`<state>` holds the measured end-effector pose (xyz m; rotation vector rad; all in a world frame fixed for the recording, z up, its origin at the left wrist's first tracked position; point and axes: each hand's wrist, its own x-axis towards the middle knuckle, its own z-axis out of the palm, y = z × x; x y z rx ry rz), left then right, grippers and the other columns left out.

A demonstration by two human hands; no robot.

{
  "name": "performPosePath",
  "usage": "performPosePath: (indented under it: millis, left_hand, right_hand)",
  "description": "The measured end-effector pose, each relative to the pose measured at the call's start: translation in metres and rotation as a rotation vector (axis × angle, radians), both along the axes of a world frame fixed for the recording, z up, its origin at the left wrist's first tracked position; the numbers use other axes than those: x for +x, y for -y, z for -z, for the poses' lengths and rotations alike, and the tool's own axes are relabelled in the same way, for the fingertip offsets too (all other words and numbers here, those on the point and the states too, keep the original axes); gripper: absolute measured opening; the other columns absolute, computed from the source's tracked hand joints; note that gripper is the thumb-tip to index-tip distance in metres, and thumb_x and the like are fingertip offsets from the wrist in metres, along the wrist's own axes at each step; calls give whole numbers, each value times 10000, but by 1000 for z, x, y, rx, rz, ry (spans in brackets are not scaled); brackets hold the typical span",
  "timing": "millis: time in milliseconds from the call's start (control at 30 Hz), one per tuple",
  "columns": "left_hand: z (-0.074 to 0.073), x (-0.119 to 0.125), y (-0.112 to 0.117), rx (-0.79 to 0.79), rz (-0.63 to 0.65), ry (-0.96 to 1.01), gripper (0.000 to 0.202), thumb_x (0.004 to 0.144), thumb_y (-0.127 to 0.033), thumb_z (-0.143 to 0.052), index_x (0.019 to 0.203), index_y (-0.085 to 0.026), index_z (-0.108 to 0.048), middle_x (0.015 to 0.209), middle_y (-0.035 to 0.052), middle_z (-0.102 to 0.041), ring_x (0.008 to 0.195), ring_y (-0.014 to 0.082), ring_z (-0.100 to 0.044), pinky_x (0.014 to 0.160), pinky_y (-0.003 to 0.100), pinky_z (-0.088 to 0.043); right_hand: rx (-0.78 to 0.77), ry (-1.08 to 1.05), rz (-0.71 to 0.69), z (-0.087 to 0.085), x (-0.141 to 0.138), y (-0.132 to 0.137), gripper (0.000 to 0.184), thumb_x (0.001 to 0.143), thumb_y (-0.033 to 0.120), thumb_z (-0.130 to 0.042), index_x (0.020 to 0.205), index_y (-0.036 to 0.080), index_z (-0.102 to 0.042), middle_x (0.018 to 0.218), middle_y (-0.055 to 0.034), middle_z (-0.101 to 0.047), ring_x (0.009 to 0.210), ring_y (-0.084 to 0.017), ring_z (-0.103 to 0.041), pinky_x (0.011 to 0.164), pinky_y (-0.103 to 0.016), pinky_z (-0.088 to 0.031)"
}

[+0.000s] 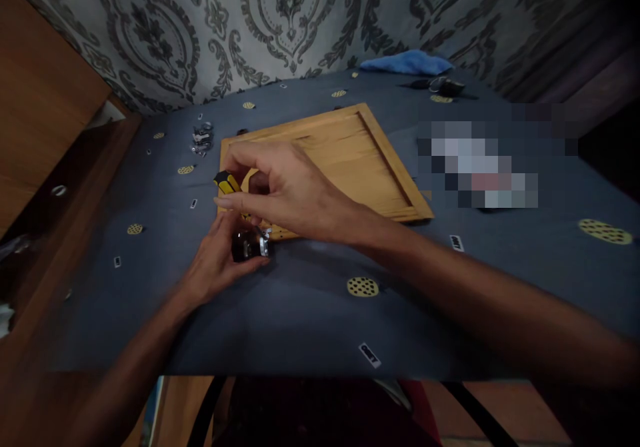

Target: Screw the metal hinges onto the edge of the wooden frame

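My right hand [295, 190] is closed round a screwdriver [227, 182] with a yellow and black handle; its handle end points up to the left, and its shaft is hidden by my fingers. Just below, my left hand [215, 257] grips a small dark, glossy jar [245, 246] lying on its side. A silver metal band [265, 242] rings the jar's right end, with a small fitting on top. Both hands meet at the front left corner of a framed wooden panel [340, 160], which lies flat on the table.
The table [310, 320] wears a blue-grey patterned cloth. Small metal parts [202, 138] lie in a pile left of the panel. A blue cloth [407, 63] and a black item [445, 86] rest at the back right. Something pixelated [483, 164] is on the right. A wooden cabinet [45, 94] borders the left.
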<state>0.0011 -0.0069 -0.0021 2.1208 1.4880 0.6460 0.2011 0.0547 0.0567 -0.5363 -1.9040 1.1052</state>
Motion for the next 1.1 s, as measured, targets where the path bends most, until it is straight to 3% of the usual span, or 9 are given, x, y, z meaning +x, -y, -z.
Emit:
performPosePath:
  millis: [100,233,267,333,467,600,733,867,1100]
  left_hand:
    - [0,0,0,19,9,3,601,812,-428,-831,1294,-252,-517,1180,58,-683,1134,305,-705,965,488,-606]
    - [1,-1,0,47,13,-43,494,824,-421,-817,1199,-240,-551,1124,43,-693,1091,299,-710,921,460,-614]
    - [1,-1,0,57,10,-54,473,822,-422,-819,1170,-237,-556,1099,39,-695,1073,299,-711,905,453,-614]
    - [2,-2,0,70,10,-56,476,818,-420,-827,1162,-235,-554,1069,35,-697,1050,298,-715,890,448,-615]
    - [5,-2,0,84,14,-9,593,809,-421,-839,1281,-242,-528,1092,41,-699,1028,288,-723,878,449,-626]
    - [6,-2,0,72,20,18,648,809,-399,-845,1342,-255,-506,1116,42,-714,1014,273,-731,875,445,-633]
    - [7,-3,1,81,42,41,662,821,-370,-838,1373,-250,-494,1143,51,-726,1046,268,-732,901,440,-620]
    - [8,-4,0,93,39,31,664,808,-379,-848,1350,-238,-493,1148,59,-725,1043,275,-730,889,433,-610]
    - [8,-4,0,86,33,26,658,809,-378,-835,1346,-247,-479,1155,58,-717,1049,274,-730,877,425,-611]
  right_hand:
    - [-15,-10,4,-1,0,1,323,918,213,-735,803,223,-434,777,53,-503,679,-87,-508,576,-213,-404]
    - [4,37,-94,-6,6,1,64,977,166,-621,1021,181,-577,825,35,-566,722,-98,-562,611,-215,-436]
    - [10,53,-106,-6,7,1,83,982,149,-593,1062,174,-596,833,30,-574,728,-100,-566,620,-219,-437]
    - [27,64,-91,-5,6,1,26,976,165,-599,994,184,-598,819,30,-565,725,-105,-553,625,-230,-423]
    - [83,-24,56,2,-2,6,241,948,252,-682,828,226,-475,793,44,-522,719,-111,-504,648,-253,-398]
    - [107,-113,198,4,-5,9,200,1013,315,-610,892,235,-472,798,50,-493,669,-106,-458,625,-260,-376]
    - [159,-74,213,1,-2,5,257,1023,317,-585,842,243,-418,755,64,-443,631,-96,-402,611,-269,-334]
    - [214,-15,241,2,-2,1,314,982,247,-613,805,255,-354,758,62,-455,689,-108,-435,687,-280,-355]
    - [243,42,251,7,-6,1,286,968,221,-613,819,249,-370,771,51,-501,736,-124,-500,731,-290,-365]
